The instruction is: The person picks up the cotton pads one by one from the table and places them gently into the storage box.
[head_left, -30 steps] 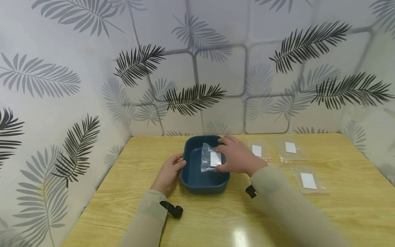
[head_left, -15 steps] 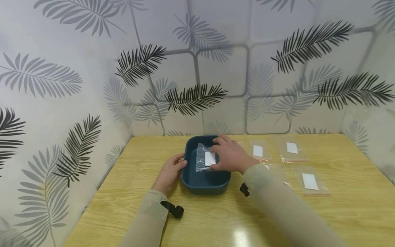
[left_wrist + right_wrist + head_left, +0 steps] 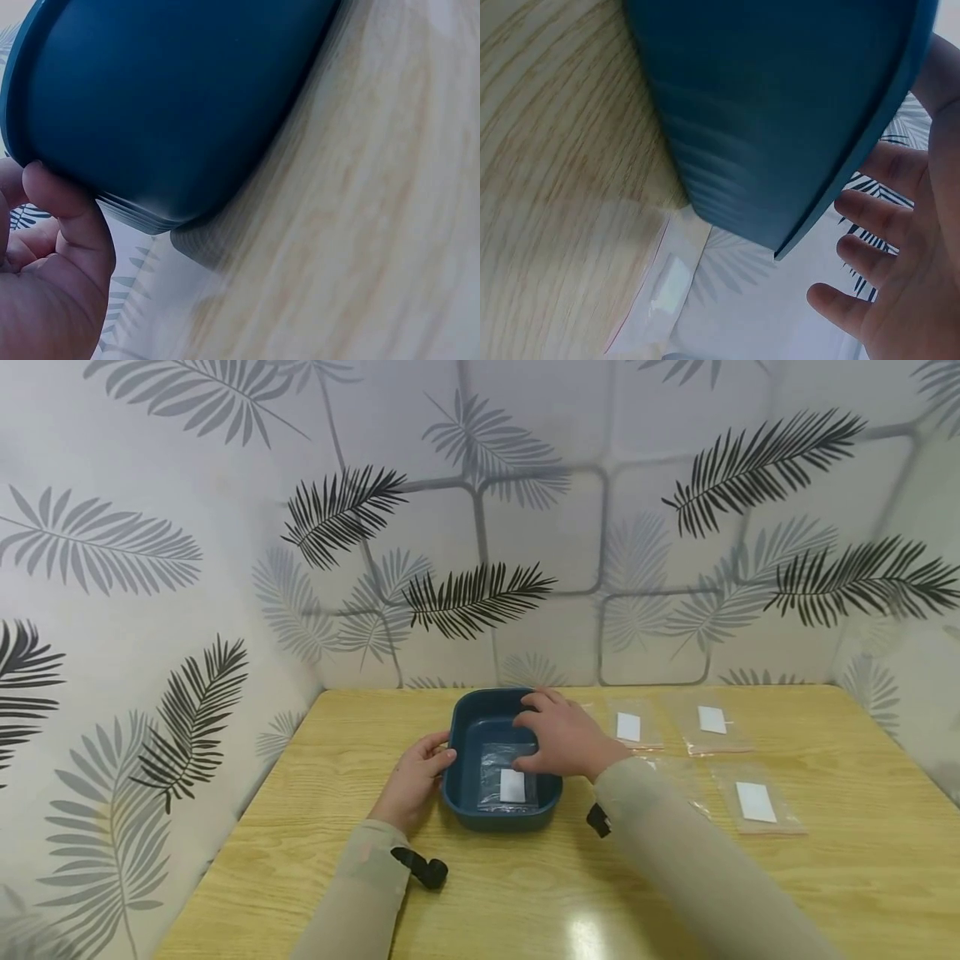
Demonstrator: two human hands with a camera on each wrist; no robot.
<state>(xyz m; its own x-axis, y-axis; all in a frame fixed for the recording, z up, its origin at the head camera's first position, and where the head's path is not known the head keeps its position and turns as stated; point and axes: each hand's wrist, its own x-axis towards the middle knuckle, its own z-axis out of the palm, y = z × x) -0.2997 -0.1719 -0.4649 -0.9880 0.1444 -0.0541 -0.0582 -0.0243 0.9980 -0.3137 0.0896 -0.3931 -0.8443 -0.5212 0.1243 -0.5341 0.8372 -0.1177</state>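
A dark blue plastic bin (image 3: 468, 806) stands on the table, and a clear zip bag (image 3: 491, 781) with a white label lies on its floor. My left hand (image 3: 411, 779) holds the bin's left rim, thumb at the edge and fingers along the outside. In the left wrist view the thumb (image 3: 69, 206) presses near the rim. Over the bin's right side hovers my right hand (image 3: 566, 737), fingers spread and holding nothing. The right wrist view has its fingers (image 3: 870, 214) loosely bent beyond the rim.
Several clear zip bags with white labels lie to the right on the wooden table (image 3: 525, 893), among them a back bag (image 3: 711, 720), a front bag (image 3: 756, 802) and one nearer the bin (image 3: 628, 727). A patterned wall (image 3: 525, 543) rises behind.
The zip bag has left my right hand and dropped onto the bin's floor. Before that, the right hand moved slightly left with it. My left hand has stayed on the rim.
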